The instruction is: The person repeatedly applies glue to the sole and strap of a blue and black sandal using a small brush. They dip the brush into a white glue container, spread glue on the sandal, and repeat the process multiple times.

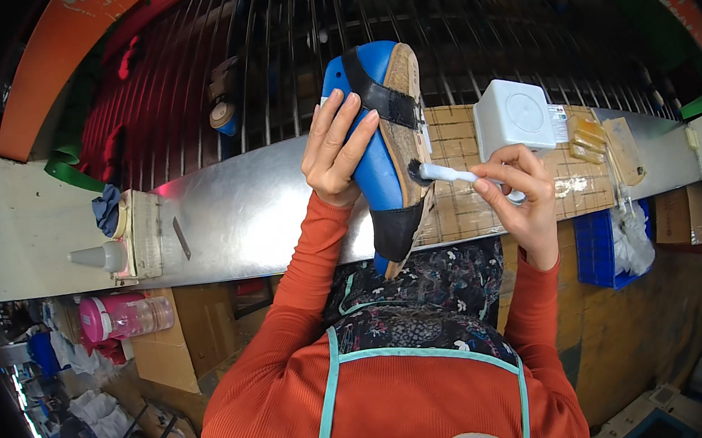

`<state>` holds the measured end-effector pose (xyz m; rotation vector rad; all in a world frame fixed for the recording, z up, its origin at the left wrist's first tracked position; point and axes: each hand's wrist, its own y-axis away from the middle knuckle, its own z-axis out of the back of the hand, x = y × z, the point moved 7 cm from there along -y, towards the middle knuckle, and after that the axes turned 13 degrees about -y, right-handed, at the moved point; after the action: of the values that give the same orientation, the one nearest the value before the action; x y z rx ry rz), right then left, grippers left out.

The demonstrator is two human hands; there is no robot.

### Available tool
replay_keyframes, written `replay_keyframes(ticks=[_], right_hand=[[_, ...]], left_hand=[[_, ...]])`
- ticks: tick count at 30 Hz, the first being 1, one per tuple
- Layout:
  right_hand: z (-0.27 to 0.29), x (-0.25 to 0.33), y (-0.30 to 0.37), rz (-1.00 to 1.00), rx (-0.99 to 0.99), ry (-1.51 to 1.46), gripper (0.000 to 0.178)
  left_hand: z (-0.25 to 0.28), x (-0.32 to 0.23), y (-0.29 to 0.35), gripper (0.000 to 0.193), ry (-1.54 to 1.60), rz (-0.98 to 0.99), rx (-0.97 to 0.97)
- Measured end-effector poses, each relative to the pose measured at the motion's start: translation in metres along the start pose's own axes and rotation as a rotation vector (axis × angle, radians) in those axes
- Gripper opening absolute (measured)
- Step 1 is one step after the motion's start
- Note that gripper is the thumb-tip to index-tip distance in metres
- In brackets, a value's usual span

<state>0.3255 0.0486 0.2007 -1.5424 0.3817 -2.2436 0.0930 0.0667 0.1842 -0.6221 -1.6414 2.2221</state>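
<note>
We see whitish glare across the metal worktop (255, 199) and small highlights on the tape-covered cardboard (460, 199), while the space behind the metal rods (270, 82) sinks into shadow. Fisheye distortion bows the worktop and the orange posts (53, 75), and our corners fall to black. The blue shoe last (374, 169) looks sharp to us; the clutter (124, 422) at lower left looks softer.

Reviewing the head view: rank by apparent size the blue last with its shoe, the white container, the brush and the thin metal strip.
Largest to smallest:
1. Blue last with its shoe
2. White container
3. Brush, partly hidden by the right hand
4. Thin metal strip
</note>
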Motion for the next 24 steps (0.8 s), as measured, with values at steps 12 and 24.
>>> replay_keyframes(ticks=[12,24], right_hand=[[-0.009,0.011,0.020,0.087,-0.111,0.045,0.018],[-0.005,0.012,0.015,0.151,-0.009,0.037,0.019]], left_hand=[[-0.001,0.009,0.002,0.035,0.005,0.041,-0.038],[0.001,0.005,0.003,0.032,0.030,0.073,-0.059]])
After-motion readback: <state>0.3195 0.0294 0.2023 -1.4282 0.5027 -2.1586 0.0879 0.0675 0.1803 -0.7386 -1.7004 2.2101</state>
